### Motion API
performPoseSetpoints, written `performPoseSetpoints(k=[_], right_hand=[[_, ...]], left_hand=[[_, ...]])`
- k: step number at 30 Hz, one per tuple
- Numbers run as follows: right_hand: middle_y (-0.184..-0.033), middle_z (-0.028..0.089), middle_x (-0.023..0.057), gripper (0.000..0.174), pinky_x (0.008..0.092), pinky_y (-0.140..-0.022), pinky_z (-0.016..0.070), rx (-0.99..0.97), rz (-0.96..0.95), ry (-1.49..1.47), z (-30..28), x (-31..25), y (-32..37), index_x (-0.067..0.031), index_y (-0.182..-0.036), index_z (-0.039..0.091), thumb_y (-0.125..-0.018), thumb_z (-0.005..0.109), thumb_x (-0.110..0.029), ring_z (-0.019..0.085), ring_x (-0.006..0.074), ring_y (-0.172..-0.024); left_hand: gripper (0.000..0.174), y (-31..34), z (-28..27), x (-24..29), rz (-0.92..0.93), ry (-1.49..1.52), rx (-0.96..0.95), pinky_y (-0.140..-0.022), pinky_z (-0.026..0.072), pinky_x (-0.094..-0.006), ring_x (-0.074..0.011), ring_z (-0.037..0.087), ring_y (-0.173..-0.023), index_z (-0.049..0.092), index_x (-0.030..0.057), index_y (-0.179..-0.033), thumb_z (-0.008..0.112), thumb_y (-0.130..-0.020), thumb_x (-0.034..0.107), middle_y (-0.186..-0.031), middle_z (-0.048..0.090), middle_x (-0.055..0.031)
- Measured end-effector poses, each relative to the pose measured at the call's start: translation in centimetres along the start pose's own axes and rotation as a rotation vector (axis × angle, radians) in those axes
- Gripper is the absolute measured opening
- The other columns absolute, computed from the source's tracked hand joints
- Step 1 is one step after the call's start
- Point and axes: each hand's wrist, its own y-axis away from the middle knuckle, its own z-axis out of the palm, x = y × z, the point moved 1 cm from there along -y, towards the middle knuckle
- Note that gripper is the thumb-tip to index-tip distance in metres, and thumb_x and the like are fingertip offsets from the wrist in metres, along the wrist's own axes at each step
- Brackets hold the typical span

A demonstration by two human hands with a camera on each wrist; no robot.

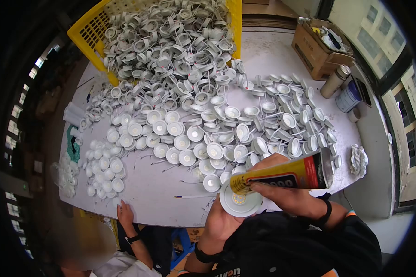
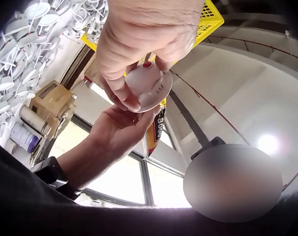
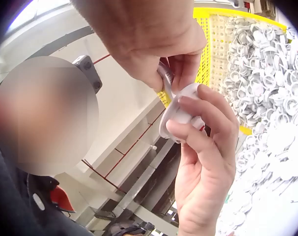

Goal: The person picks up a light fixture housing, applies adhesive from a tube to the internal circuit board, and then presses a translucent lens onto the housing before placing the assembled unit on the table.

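Note:
My left hand holds a white round LED downlight by its rim, its face with a ring of small yellow LED chips turned up. In the left wrist view, fingers grip the rim around the light's domed white back, which has a red spot where a lead comes out. My right hand grips a yellow, black and red glue tube, slanted with its narrow end over the light's face. The right wrist view shows the tube end right at the light's disc; the nozzle itself is hidden.
A yellow crate spills many white light housings over the table. Finished-looking capped lights lie stacked at left, near another person's hand. A cardboard box, a flask and a tub stand at right.

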Motion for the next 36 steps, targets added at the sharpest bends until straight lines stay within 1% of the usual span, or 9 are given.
performPoseSetpoints(k=[6,17,19,26,28,29,32,34,36], right_hand=[[-0.081,0.052,0.0059,0.022,0.024,-0.065,0.0413,0.103,0.072,-0.175,0.1,0.6,0.4,-0.0006,-0.085,0.051,-0.067,0.061,-0.007,0.05,0.012,-0.073],[-0.075,0.055,0.0066,0.03,0.0216,-0.055,0.0448,0.249,0.263,-0.254,0.6,2.6,1.0,0.0015,-0.09,0.049,-0.065,0.064,-0.008,0.053,0.0104,-0.061],[-0.075,0.055,0.0072,0.03,0.0218,-0.055,0.0448,0.264,0.263,-0.191,0.5,3.2,0.8,0.0016,-0.089,0.05,-0.065,0.064,-0.008,0.053,0.0106,-0.06],[-0.067,0.054,0.0077,0.029,0.0219,-0.053,0.0435,0.328,0.272,-0.192,1.2,3.4,-0.2,0.0029,-0.088,0.049,-0.066,0.063,-0.011,0.053,0.0124,-0.056],[-0.066,0.054,0.0077,0.029,0.0221,-0.052,0.0435,0.343,0.266,-0.196,1.2,3.4,-0.4,0.0029,-0.088,0.049,-0.066,0.062,-0.011,0.053,0.0126,-0.055],[-0.066,0.054,0.0076,0.029,0.0223,-0.052,0.0436,0.359,0.258,-0.196,1.1,3.5,-0.7,0.003,-0.088,0.049,-0.066,0.062,-0.011,0.053,0.0127,-0.054],[-0.066,0.054,0.0078,0.029,0.0233,-0.05,0.0436,0.376,0.262,-0.202,1.0,4.1,-1.2,0.0029,-0.089,0.048,-0.067,0.061,-0.01,0.052,0.0132,-0.054],[-0.067,0.053,0.008,0.029,0.0236,-0.05,0.0436,0.377,0.28,-0.203,1.0,4.2,-1.7,0.0029,-0.089,0.047,-0.067,0.061,-0.01,0.052,0.0133,-0.054],[-0.067,0.053,0.0084,0.028,0.0236,-0.049,0.0435,0.386,0.261,-0.203,1.0,4.3,-2.2,0.0029,-0.089,0.046,-0.067,0.06,-0.009,0.052,0.0135,-0.053]], left_hand=[[0.053,0.4,-1.0,1.5,0.096,-0.181,0.215,-0.079,0.0388,-0.0428,-0.0266,0.042,-0.103,0.026,0.0041,-0.121,0.023,-0.083,0.042,-0.118,0.036,-0.013],[0.049,7.5,-20.7,10.2,0.201,-0.554,1.045,-0.067,0.0454,-0.0341,-0.022,0.054,-0.083,0.046,-0.0013,-0.096,0.037,-0.08,0.044,-0.091,0.053,-0.012],[0.05,8.4,-23.3,11.6,0.127,-0.893,1.296,-0.062,0.0439,-0.0291,-0.0197,0.054,-0.079,0.053,-0.0033,-0.086,0.041,-0.078,0.045,-0.083,0.055,-0.0118],[0.05,8.8,-25.3,14.2,0.15,-1.44,1.528,-0.065,0.0409,-0.0305,-0.0212,0.053,-0.074,0.053,-0.0039,-0.083,0.042,-0.076,0.044,-0.078,0.055,-0.0137],[0.039,8.4,-24.2,14.5,0.649,-2.141,1.772,-0.067,0.0402,-0.0317,-0.0237,0.052,-0.071,0.053,-0.0011,-0.085,0.046,-0.077,0.037,-0.076,0.054,-0.0128],[0.039,7.8,-24.1,14.8,0.65,-2.142,1.775,-0.067,0.0402,-0.0317,-0.0237,0.052,-0.071,0.053,-0.0011,-0.085,0.046,-0.077,0.037,-0.076,0.054,-0.0128],[0.028,4.3,-23.8,17.1,0.783,-1.523,1.188,-0.057,0.0418,-0.0282,-0.0159,0.047,-0.06,0.05,-0.0005,-0.091,0.051,-0.076,0.024,-0.067,0.048,-0.0052],[0.024,1.0,-21.3,18.4,0.464,-0.922,1.172,-0.044,0.0406,-0.0237,-0.0109,0.046,-0.05,0.051,-0.0001,-0.085,0.05,-0.076,0.022,-0.069,0.049,-0.0044],[0.032,-1.5,-23.5,20.4,0.541,-1.082,1.224,-0.036,0.0378,-0.0235,-0.0162,0.05,-0.048,0.053,-0.0039,-0.082,0.054,-0.073,0.027,-0.062,0.054,-0.0098]])
